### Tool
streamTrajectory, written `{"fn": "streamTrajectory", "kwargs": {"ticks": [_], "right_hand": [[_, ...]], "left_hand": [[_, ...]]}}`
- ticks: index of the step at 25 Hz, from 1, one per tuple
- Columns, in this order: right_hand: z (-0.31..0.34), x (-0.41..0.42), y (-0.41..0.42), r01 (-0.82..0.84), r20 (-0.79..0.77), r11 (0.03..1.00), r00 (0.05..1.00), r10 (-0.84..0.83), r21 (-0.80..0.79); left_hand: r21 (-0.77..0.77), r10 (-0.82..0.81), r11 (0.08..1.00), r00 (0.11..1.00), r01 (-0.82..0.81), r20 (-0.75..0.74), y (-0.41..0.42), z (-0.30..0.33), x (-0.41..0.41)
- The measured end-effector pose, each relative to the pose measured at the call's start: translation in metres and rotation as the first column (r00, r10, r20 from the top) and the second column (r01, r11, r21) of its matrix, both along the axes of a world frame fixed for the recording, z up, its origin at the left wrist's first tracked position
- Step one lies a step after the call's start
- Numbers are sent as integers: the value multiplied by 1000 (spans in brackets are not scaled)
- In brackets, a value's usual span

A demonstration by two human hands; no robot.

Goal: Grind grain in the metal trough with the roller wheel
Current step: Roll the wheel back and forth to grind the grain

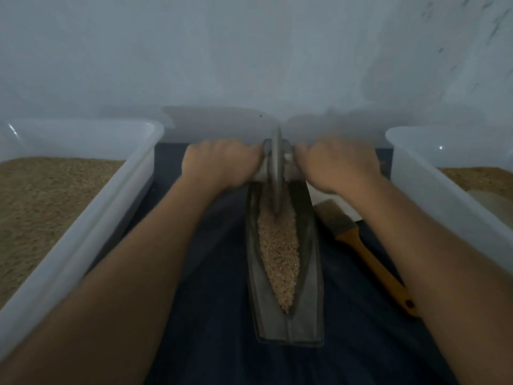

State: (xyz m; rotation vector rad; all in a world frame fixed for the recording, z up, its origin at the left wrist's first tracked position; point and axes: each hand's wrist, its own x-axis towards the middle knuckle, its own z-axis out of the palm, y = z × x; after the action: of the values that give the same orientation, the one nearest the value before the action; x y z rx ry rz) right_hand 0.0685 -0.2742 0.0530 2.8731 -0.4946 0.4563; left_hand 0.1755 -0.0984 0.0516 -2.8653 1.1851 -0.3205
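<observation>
1. The long grey metal trough [287, 273] lies on a dark blue cloth [211, 315], holding tan grain [279, 251].
2. The grey disc-shaped roller wheel [276, 168] stands upright at the trough's far end.
3. The left hand [220, 162] and right hand [337, 162] each clench its axle.
4. A wooden-handled brush [366, 251] lies beside the trough.

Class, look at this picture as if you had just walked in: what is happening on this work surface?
A person is grinding grain in a long grey metal trough on a dark blue cloth. The left hand and right hand each grip one end of the axle of a grey metal roller wheel, which stands at the trough's far end. Tan grain fills the groove. A wooden-handled brush lies to the right, and clear plastic tubs of grain stand on both sides.
</observation>
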Motion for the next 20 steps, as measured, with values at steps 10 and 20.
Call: {"fn": "streamTrajectory", "kwargs": {"ticks": [10, 20], "right_hand": [[-19, -55, 33, 28, 258, 998, 965, -43, 62], [-20, -83, 53, -45, 312, 998, 949, 55, -41]], "left_hand": [[-71, -30, 996, 970, 49, 240, 28, -15, -56], [-270, -67, 951, 951, 153, 302, 55, -34, -75]]}}
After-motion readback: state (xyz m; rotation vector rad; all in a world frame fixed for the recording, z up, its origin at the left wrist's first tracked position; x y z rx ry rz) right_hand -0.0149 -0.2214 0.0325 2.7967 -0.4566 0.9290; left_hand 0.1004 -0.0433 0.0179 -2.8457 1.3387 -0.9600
